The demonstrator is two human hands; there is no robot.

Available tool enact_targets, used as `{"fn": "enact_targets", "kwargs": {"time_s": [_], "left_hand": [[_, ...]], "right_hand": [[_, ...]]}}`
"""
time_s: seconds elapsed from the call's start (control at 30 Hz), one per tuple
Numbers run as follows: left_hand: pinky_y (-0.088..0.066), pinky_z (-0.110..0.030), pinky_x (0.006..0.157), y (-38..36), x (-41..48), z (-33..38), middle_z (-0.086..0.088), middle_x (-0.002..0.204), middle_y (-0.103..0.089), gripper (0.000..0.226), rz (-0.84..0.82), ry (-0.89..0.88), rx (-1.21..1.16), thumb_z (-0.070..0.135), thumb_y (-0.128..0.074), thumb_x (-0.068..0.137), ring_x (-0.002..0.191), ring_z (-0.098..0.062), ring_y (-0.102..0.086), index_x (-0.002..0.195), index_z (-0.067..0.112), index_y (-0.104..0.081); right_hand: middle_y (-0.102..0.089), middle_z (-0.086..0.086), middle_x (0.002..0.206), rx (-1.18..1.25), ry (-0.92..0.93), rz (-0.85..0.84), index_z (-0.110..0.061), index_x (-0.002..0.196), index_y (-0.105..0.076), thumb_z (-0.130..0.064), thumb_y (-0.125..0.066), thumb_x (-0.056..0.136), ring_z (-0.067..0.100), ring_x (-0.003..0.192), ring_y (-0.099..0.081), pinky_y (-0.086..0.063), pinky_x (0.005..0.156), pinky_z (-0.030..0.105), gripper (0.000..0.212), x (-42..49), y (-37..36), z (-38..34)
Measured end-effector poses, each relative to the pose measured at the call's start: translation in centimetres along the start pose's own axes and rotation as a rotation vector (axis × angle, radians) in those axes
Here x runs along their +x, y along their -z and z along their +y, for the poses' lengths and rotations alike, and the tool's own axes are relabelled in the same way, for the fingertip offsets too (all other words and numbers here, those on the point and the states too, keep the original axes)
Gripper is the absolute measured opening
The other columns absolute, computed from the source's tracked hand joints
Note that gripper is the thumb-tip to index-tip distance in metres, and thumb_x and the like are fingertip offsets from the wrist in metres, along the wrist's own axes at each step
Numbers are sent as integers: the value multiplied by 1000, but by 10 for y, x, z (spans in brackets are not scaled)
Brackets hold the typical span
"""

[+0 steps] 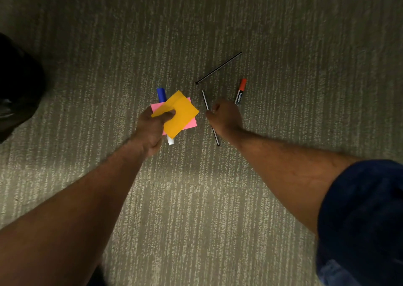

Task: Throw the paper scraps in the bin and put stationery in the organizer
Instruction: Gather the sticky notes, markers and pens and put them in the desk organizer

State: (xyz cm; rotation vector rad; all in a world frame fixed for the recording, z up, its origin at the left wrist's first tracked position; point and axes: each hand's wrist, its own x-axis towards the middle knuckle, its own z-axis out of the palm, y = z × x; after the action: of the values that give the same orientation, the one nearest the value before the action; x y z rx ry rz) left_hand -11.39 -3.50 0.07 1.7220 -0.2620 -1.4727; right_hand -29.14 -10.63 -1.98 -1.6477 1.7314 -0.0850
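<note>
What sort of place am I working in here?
Probably an office or classroom floor: ribbed grey carpet fills the view, a red marker and a thin black pen lie loose on it, and the left hand holds yellow paper.

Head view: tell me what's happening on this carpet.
A person is picking things up off the carpet. The left hand grips an orange paper, a pink paper and a blue-capped marker together. The right hand is down on a thin striped pencil; whether it grips it yet is unclear. A red-capped marker and a thin black stick lie loose nearby.
</note>
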Motion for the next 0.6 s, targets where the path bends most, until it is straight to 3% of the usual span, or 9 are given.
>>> {"fn": "enact_targets", "kwargs": {"time_s": [0.17, 0.33, 0.5, 0.6], "left_hand": [[-54, -28, 72, 3, 12, -9, -5, 98, -68, 22, -3, 24, -10, 4, -63, 89, 85, -17, -65, 110, 10, -61], [-52, -38, 85, 5, 24, -10, -7, 100, -68, 16, -2, 35, -16, 4, -65, 87, 91, -23, -64, 98, 16, -63], [-53, -30, 74, 0, 23, -7, -2, 92, -67, 17, 0, 34, -15, 2, -64, 88, 81, -16, -64, 92, 18, -62], [-53, -28, 71, -4, 18, -3, -2, 91, -67, 16, -1, 37, -17, 3, -63, 88, 81, -15, -64, 91, 18, -62]], "right_hand": [[-66, 15, 107, -102, 13, 20, -5, 99, -62, -34, -65, 85, 32, 104, -61, -48, 82, 39, 32, 16, -12, -6], [-69, 14, 106, -110, -26, -3, -6, 98, -68, -36, -64, 86, 32, 104, -63, -52, 83, 38, 32, 28, -17, -8], [-71, 14, 102, -158, -38, -59, -6, 92, -71, -34, -64, 84, 31, 102, -65, -53, 79, 36, 30, 33, -11, -10], [-71, 14, 97, -157, -61, -113, -8, 81, -68, -34, -70, 77, 29, 95, -67, -47, 68, 30, 26, 28, -3, -12]]}}
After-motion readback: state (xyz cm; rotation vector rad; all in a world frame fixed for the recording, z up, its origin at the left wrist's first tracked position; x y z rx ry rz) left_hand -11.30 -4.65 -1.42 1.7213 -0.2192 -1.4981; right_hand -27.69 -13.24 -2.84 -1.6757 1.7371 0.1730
